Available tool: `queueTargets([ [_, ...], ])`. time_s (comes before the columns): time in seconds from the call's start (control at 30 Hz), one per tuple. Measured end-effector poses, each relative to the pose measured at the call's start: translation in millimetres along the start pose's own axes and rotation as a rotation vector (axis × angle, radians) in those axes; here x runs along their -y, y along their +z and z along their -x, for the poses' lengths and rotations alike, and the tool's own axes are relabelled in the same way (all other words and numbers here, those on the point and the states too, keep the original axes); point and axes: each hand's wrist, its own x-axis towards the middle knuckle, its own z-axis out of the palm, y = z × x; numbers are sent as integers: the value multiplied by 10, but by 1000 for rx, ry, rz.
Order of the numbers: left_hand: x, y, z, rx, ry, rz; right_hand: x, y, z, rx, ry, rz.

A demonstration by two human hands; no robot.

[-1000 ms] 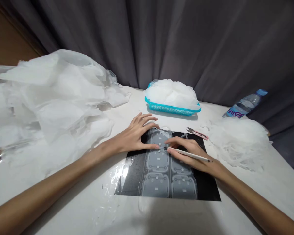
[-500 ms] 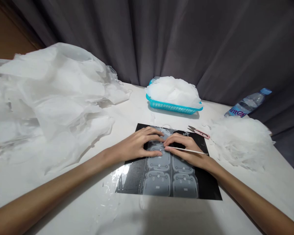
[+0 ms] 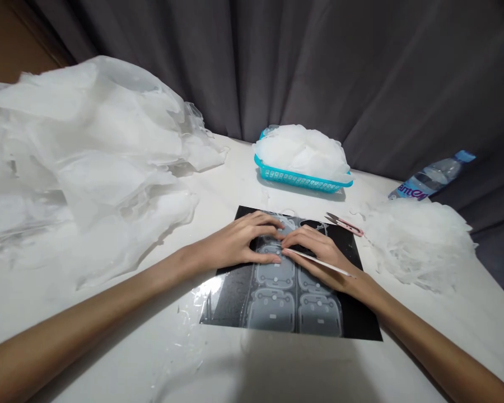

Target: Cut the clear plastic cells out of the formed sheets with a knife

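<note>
A translucent sheet of moulded shapes with rounded outlines (image 3: 277,310) lies on a black mat (image 3: 361,313) in front of me. My left hand (image 3: 252,238) rests on the sheet's upper left part, thumb and fingers apart, pressing it flat. My right hand (image 3: 319,252) is closed on a thin white stick (image 3: 323,263), pinched between thumb and fingers. Its tip is by the sheet, close to my left fingertips; the exact contact point is hidden by the fingers. Pink-handled thread snips (image 3: 346,225) lie at the mat's upper right edge.
A large heap of white translucent sheets (image 3: 109,145) covers the left of the table. Behind the mat stands a turquoise basket (image 3: 304,180) piled with white pieces (image 3: 302,148). A heap of clear scraps (image 3: 424,240) and a water bottle (image 3: 434,176) are at right.
The stick in my right hand has tilted, its rear end dropping lower. My left hand stays on the sheet. The whole view has shifted slightly.
</note>
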Motion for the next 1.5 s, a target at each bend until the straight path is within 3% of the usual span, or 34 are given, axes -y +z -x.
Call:
queueTargets([
  [0.27, 76, 29, 14, 7, 28, -12, 173, -166, -36, 74, 81, 111],
  [0.43, 50, 22, 23, 7, 17, -19, 132, -109, 6, 49, 59, 139],
  [0.9, 24, 10, 20, 1, -36, 50, 79, 191, 75, -23, -260, 664],
  [1.0, 32, 12, 12, 33, -33, 36, 79, 182, 62, -57, -250, 605],
  [1.1, 49, 23, 9, 37, -31, 36, 77, 125, 31, -86, -151, 436],
  [1.27, 59, 35, 6, 40, -37, 23, 74, 12, 12, -31, -10, 180],
  [1.5, 69, 33, 8, 37, -32, 27, 71, -52, 34, 16, -21, 152],
])
